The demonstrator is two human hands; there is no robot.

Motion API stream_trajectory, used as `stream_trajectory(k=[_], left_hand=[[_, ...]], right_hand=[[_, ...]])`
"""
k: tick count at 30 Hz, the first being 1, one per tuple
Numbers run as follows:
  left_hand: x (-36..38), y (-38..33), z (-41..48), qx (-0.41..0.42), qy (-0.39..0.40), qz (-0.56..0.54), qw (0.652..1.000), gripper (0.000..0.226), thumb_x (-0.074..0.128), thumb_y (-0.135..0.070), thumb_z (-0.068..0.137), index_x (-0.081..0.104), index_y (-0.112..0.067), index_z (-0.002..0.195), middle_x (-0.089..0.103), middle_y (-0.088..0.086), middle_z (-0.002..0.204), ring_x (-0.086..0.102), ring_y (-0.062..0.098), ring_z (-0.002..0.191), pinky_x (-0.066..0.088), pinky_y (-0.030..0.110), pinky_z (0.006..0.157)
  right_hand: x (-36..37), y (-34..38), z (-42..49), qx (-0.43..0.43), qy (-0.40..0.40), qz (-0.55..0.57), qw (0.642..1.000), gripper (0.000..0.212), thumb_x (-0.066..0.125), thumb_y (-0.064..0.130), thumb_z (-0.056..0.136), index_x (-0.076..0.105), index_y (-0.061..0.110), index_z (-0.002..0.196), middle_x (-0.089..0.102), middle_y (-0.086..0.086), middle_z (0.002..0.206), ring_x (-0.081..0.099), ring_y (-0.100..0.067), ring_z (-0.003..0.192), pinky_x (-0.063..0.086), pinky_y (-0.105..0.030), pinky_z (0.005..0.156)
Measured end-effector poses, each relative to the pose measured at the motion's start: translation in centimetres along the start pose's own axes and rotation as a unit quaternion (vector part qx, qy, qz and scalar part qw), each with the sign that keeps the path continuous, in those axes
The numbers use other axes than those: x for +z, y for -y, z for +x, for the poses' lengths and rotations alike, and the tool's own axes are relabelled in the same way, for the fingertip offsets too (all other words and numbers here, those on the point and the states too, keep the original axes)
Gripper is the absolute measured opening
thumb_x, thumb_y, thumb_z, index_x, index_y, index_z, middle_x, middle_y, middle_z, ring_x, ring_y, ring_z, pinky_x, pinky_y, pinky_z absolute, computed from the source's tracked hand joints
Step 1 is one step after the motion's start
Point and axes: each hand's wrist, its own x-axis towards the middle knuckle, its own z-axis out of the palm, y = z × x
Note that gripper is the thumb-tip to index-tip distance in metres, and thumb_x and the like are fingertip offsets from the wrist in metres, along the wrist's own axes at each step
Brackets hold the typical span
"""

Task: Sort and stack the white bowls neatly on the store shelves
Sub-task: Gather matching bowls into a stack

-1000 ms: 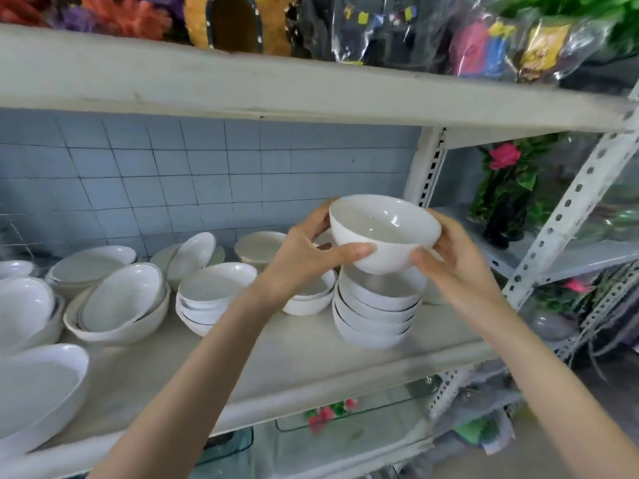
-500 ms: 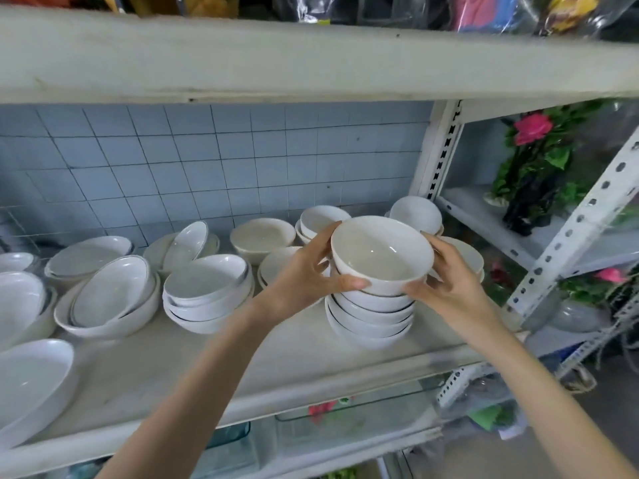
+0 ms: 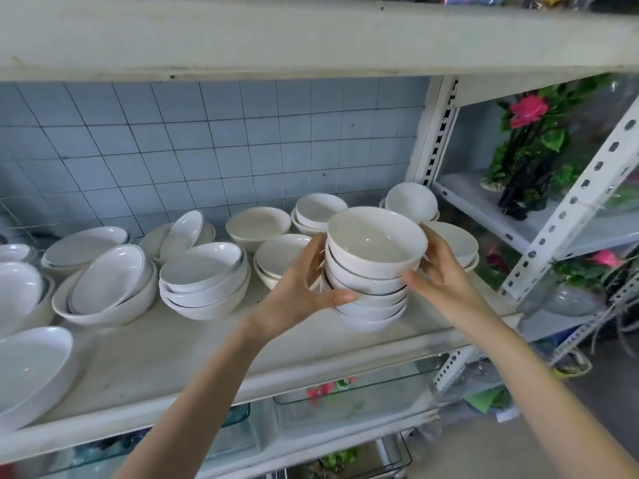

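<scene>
The shelf (image 3: 173, 357) is holding loads of white dishes. The bowl stack (image 3: 370, 305) is sitting near the shelf's front edge, toward its right end, with the top bowl (image 3: 377, 243) nesting in it. The left hand (image 3: 297, 288) and right hand (image 3: 439, 274) are gripping the bowl stack from opposite sides, fingers curled round it.
</scene>
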Motion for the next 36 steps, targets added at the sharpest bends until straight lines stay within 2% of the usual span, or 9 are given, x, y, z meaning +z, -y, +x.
stream_trajectory(k=[3, 5, 10, 18, 21, 24, 28, 31, 36], left_hand=[[0.1, 0.9, -1.2, -0.056, -0.021, -0.021, 0.998, 0.126, 0.090, -0.052, 0.049, 0.021, -0.019, 0.149, 0.036, -0.010, 0.150, 0.035, 0.004, 0.137, 0.030, 0.030, 0.115], [0.3, 1.4, -1.9, -0.077, -0.026, -0.031, 0.996, 0.133, 0.090, -0.050, 0.048, 0.014, -0.018, 0.152, 0.031, -0.008, 0.153, 0.033, 0.003, 0.138, 0.030, 0.028, 0.115], [0.8, 1.6, -2.6, -0.088, -0.036, -0.035, 0.995, 0.111, 0.082, -0.025, 0.063, 0.015, -0.019, 0.151, 0.031, -0.010, 0.151, 0.034, 0.004, 0.136, 0.031, 0.024, 0.110], [1.6, 2.0, -2.8, -0.062, -0.040, -0.007, 0.997, 0.098, 0.084, -0.035, 0.068, 0.028, -0.025, 0.148, 0.039, -0.015, 0.146, 0.034, -0.003, 0.134, 0.032, 0.030, 0.112], [2.2, 1.3, -2.8, -0.034, -0.062, -0.030, 0.997, 0.091, 0.079, -0.038, 0.075, 0.027, -0.032, 0.148, 0.037, -0.018, 0.148, 0.031, 0.002, 0.138, 0.036, 0.029, 0.110], [2.9, -0.1, -2.3, 0.009, -0.106, -0.041, 0.994, 0.064, 0.069, -0.033, 0.085, 0.039, -0.029, 0.142, 0.049, -0.012, 0.142, 0.044, 0.009, 0.132, 0.039, 0.030, 0.109], [3.7, -0.6, -1.8, 0.021, -0.149, -0.069, 0.986, 0.041, 0.065, -0.020, 0.090, 0.052, -0.039, 0.124, 0.059, -0.009, 0.132, 0.054, 0.010, 0.123, 0.043, 0.033, 0.105], [3.7, -0.6, -1.7, 0.003, -0.161, -0.073, 0.984, 0.040, 0.066, -0.019, 0.090, 0.053, -0.044, 0.118, 0.063, -0.012, 0.124, 0.060, 0.004, 0.113, 0.049, 0.023, 0.093], [3.5, -1.1, -1.4, -0.028, -0.178, -0.090, 0.979, 0.036, 0.066, -0.017, 0.089, 0.053, -0.042, 0.113, 0.064, -0.019, 0.100, 0.060, -0.016, 0.079, 0.047, 0.006, 0.069]], right_hand=[[-0.1, -0.4, -0.2, 0.008, 0.008, -0.010, 1.000, 0.096, 0.079, 0.065, 0.051, 0.031, 0.039, 0.130, 0.040, 0.022, 0.138, 0.043, 0.009, 0.124, 0.043, -0.006, 0.084], [-0.2, -0.6, -0.5, 0.011, 0.008, -0.013, 1.000, 0.098, 0.079, 0.066, 0.049, 0.031, 0.040, 0.130, 0.038, 0.021, 0.139, 0.041, 0.010, 0.125, 0.043, -0.006, 0.084], [-0.1, -0.6, -0.9, 0.008, 0.010, -0.015, 1.000, 0.102, 0.080, 0.067, 0.046, 0.029, 0.039, 0.131, 0.037, 0.021, 0.139, 0.040, 0.013, 0.124, 0.043, -0.005, 0.083], [0.9, -0.9, -1.2, -0.002, -0.001, -0.016, 1.000, 0.107, 0.081, 0.061, 0.051, 0.026, 0.029, 0.138, 0.037, 0.013, 0.144, 0.039, 0.000, 0.131, 0.044, -0.008, 0.085], [1.8, -1.5, -0.9, -0.018, -0.040, -0.022, 0.999, 0.095, 0.077, 0.052, 0.059, 0.029, 0.028, 0.138, 0.042, 0.011, 0.142, 0.040, -0.004, 0.131, 0.042, -0.010, 0.093], [2.5, -1.6, -0.6, -0.025, -0.069, -0.012, 0.997, 0.090, 0.076, 0.064, 0.056, 0.035, 0.034, 0.130, 0.048, 0.019, 0.134, 0.045, -0.002, 0.127, 0.040, -0.020, 0.103], [2.7, -1.8, -0.6, -0.030, -0.081, -0.011, 0.996, 0.082, 0.072, 0.056, 0.065, 0.037, 0.029, 0.134, 0.051, 0.012, 0.135, 0.048, -0.005, 0.125, 0.038, -0.030, 0.107], [2.7, -1.6, -0.7, -0.032, -0.090, -0.018, 0.995, 0.076, 0.075, 0.050, 0.072, 0.039, 0.025, 0.135, 0.053, 0.012, 0.132, 0.051, -0.005, 0.122, 0.042, -0.027, 0.103], [2.8, -1.0, -0.5, -0.032, -0.102, -0.027, 0.994, 0.056, 0.068, 0.036, 0.076, 0.043, 0.028, 0.126, 0.055, 0.024, 0.116, 0.054, 0.010, 0.107, 0.045, -0.007, 0.082]])
